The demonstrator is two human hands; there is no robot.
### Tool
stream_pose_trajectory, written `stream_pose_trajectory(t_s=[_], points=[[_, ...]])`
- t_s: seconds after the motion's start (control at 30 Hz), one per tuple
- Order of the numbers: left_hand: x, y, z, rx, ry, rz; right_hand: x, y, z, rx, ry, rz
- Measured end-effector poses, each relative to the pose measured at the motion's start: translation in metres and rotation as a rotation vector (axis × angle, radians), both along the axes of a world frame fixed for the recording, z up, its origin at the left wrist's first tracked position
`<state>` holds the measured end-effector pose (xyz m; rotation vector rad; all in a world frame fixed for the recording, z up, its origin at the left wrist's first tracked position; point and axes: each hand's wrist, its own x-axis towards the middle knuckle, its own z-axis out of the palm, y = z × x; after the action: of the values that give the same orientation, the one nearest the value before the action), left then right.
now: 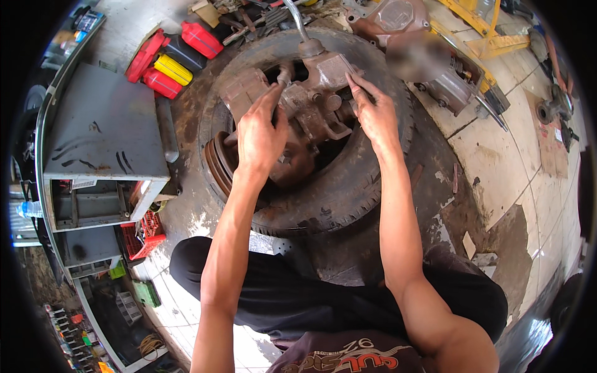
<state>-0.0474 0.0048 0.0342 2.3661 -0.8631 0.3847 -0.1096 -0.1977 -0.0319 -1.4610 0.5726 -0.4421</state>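
A greasy rust-brown metal machine unit [311, 109] with a grooved pulley [219, 163] on its left end lies inside a worn black tyre [339, 193] on the floor. My left hand [260, 135] rests on the unit's left part, its fingers around a small pipe fitting. My right hand [373, 112] lies on the unit's right side, with the fingertips pressed on the casing near a round bolt. A bent metal tube [297, 22] rises from the unit's top. I cannot make out a tool in either hand.
A grey metal cabinet [102, 133] stands at the left, with red, yellow and black oil containers [171, 59] behind it. A red crate [144, 235] sits by the cabinet's base. More engine parts [448, 78] lie at the upper right beside a yellow frame [491, 34]. The floor tiles are oil-stained.
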Motion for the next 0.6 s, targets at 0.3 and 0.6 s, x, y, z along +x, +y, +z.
stream_pose_trajectory(t_s=[0.3,0.6], points=[[-0.039,-0.022,-0.019,0.373,-0.198,-0.009,0.006,-0.003,-0.022,-0.071,-0.165,-0.102],[-0.104,-0.029,-0.035,0.985,0.380,-0.117,0.003,-0.002,0.022,0.347,-0.185,0.003]])
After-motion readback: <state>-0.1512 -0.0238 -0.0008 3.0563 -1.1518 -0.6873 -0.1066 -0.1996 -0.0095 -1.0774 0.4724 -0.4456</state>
